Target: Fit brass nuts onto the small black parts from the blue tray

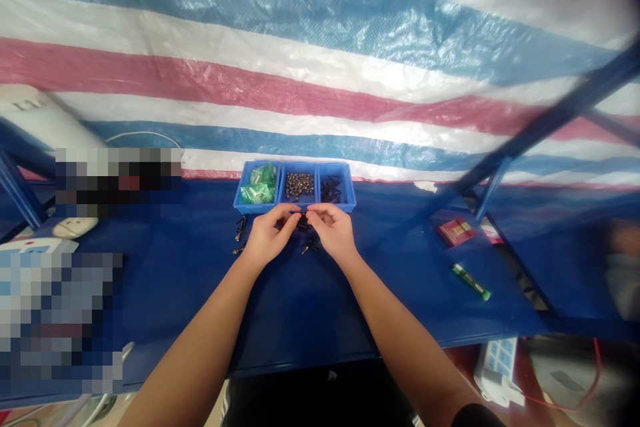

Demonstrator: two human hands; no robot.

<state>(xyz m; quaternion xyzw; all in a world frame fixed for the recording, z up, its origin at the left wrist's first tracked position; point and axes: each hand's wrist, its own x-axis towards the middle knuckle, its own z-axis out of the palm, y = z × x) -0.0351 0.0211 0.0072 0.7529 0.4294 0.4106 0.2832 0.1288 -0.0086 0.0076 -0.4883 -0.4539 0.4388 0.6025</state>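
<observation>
My left hand (273, 235) and my right hand (333, 232) reach over a blue tabletop (300, 307), their fingertips pinched close together just in front of a blue three-compartment tray (295, 187). Whatever they may hold is too small to tell. The tray's left compartment has green packets (259, 185), the middle has small brass-coloured parts (300, 185), and the right has black screws (331, 190). Several loose dark screws (240, 228) lie on the table beside my left hand, and more (310, 247) lie below my right hand.
A red box (456, 232) and a green-and-white tube (470, 281) lie on the table to the right. A white mouse (75, 227) sits at the left. A blue metal frame (545, 120) crosses the right side, before a striped tarpaulin (320, 80). Pixelated patches cover parts of the left.
</observation>
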